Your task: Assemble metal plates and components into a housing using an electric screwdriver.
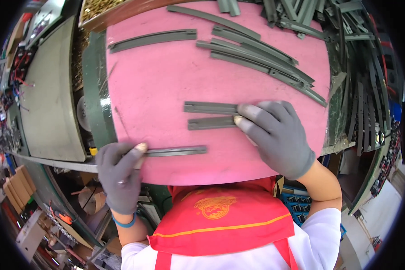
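Note:
In a grey glove, my left hand [121, 175] pinches the left end of a narrow dark grey channel strip [177, 151] near the front of the pink mat [153, 90]. My right hand [276, 135], gloved too, has its fingertips closed over the right ends of two short grey strips. The upper strip [209, 107] and the lower strip [211, 123] lie roughly parallel, a small gap between them. Those right ends are hidden beneath my fingers.
Several long grey strips [261, 58] lie slanted at the back right, with a single strip [153, 39] at the back left. A heap of strips [301, 18] fills the far right corner. A tray of small brass-coloured parts [96, 10] stands far left.

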`<action>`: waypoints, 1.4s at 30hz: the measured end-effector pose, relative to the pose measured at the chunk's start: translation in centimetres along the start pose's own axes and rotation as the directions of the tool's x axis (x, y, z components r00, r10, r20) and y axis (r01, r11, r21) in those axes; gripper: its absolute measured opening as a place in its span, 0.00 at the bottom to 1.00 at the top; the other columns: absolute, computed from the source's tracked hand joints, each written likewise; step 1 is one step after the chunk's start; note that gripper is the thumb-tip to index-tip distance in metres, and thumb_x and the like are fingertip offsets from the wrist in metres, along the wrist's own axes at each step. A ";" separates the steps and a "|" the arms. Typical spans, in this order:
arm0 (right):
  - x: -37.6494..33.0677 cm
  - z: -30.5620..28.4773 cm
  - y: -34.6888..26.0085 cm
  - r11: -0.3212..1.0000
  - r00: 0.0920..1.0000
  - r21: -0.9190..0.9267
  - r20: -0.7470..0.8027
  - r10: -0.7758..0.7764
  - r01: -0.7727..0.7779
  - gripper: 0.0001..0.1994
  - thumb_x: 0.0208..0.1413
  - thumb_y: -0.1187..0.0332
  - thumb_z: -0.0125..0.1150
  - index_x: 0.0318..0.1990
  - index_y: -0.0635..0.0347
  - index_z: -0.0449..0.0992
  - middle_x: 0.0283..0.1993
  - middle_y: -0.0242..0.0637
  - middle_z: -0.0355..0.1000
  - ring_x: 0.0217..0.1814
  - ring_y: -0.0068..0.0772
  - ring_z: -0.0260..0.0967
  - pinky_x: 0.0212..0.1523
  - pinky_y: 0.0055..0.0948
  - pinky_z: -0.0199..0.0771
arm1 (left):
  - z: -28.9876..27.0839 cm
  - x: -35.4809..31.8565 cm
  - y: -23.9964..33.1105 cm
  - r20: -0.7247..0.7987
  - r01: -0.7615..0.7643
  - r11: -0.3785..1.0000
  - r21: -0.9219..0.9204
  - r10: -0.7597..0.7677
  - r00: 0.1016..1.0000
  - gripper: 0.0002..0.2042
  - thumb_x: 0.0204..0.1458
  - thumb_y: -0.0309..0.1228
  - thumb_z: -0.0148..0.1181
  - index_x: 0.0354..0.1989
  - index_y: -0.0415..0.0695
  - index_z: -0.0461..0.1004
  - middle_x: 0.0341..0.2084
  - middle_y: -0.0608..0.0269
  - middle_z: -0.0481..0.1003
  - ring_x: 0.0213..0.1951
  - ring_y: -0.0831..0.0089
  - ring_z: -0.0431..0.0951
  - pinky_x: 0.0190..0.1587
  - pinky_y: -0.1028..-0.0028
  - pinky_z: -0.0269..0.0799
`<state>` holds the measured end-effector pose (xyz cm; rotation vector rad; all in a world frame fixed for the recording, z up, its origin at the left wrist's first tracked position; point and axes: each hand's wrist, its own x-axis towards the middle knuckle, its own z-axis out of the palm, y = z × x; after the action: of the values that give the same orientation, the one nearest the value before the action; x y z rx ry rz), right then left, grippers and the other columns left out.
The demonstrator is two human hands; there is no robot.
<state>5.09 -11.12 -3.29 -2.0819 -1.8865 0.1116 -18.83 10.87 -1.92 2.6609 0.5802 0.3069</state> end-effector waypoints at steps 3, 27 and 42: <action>-3.1 -2.4 0.9 0.993 0.993 0.033 0.041 0.110 -0.112 0.15 0.47 0.70 0.62 0.45 0.57 0.77 0.53 0.31 0.71 0.48 0.38 0.67 0.52 0.41 0.68 | -0.1 0.0 -0.2 -0.002 0.020 1.000 0.014 -0.020 1.000 0.11 0.44 0.28 0.68 0.39 0.47 0.82 0.29 0.61 0.74 0.35 0.60 0.72 0.41 0.64 0.65; -4.9 -5.0 4.7 0.956 0.966 0.147 -0.024 0.259 -0.253 0.13 0.48 0.75 0.67 0.44 0.54 0.82 0.37 0.39 0.74 0.39 0.45 0.71 0.39 0.36 0.70 | 4.9 11.2 6.9 -0.042 -0.266 0.929 -0.259 0.264 0.963 0.10 0.49 0.25 0.64 0.41 0.46 0.78 0.33 0.58 0.74 0.35 0.56 0.74 0.38 0.63 0.70; -1.3 -4.7 6.3 0.961 0.969 0.132 0.060 0.239 -0.245 0.21 0.46 0.83 0.57 0.49 0.55 0.78 0.46 0.40 0.74 0.46 0.48 0.71 0.46 0.40 0.71 | 5.2 10.8 6.2 0.005 -0.185 0.968 -0.167 0.189 0.982 0.13 0.49 0.25 0.65 0.45 0.44 0.77 0.37 0.55 0.74 0.38 0.55 0.75 0.39 0.62 0.70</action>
<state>12.19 -13.72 -0.95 -2.2202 -1.5898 0.3385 -5.51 8.72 -2.58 2.5562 0.2832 0.3639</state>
